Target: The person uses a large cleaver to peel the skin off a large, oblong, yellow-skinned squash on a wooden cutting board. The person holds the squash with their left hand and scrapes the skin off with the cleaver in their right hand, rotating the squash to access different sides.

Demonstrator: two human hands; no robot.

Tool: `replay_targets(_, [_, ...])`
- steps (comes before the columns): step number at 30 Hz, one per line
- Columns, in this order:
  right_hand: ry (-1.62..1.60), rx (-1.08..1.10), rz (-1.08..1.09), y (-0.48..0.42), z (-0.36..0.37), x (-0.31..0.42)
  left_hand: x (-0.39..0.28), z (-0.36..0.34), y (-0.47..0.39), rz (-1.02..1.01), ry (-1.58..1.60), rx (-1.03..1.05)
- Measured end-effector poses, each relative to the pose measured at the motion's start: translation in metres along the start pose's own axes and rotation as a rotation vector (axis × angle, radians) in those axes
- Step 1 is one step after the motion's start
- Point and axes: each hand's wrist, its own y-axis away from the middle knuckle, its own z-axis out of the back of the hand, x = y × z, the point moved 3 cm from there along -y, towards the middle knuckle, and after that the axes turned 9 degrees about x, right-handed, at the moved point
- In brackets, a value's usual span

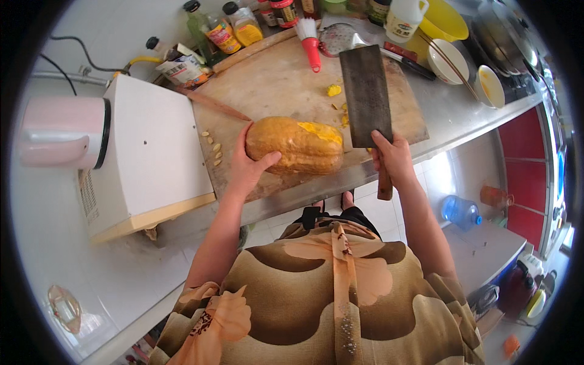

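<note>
An orange-skinned pumpkin (292,148) lies on its side on a large wooden cutting board (273,77). My left hand (251,162) grips its left end, thumb on top. A strip of bright yellow flesh shows along its upper right edge, where skin is cut off. My right hand (392,155) holds a cleaver (367,96) by its wooden handle (384,182), to the right of the pumpkin. The dark blade points away from me and is apart from the pumpkin. A yellow pumpkin piece (334,90) and small scraps (345,119) lie left of the blade.
Pale seeds or cloves (216,148) lie at the board's left, near a wooden stick (219,106). A white appliance (155,146) stands left, with a pink kettle (64,132). Behind are a red-handled brush (311,50), a black-handled knife (406,63), bottles (223,36) and bowls (448,61).
</note>
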Motion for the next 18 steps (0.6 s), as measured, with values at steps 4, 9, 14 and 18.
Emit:
replay_targets(4, [0.077,0.014,0.020,0.003,-0.005,-0.001,0.000,0.006,-0.007,0.074,-0.015,-0.016])
replay_targets(9, [0.077,0.046,0.000,0.017,-0.017,0.005,-0.008,0.017,-0.018,0.209,-0.127,0.035])
replay_targets(14, [0.091,0.074,-0.014,0.027,-0.022,0.002,-0.017,0.017,-0.036,0.181,-0.359,-0.017])
replay_targets(18, [0.110,0.054,0.009,0.035,-0.022,0.003,-0.012,0.003,-0.044,0.107,-0.291,-0.060])
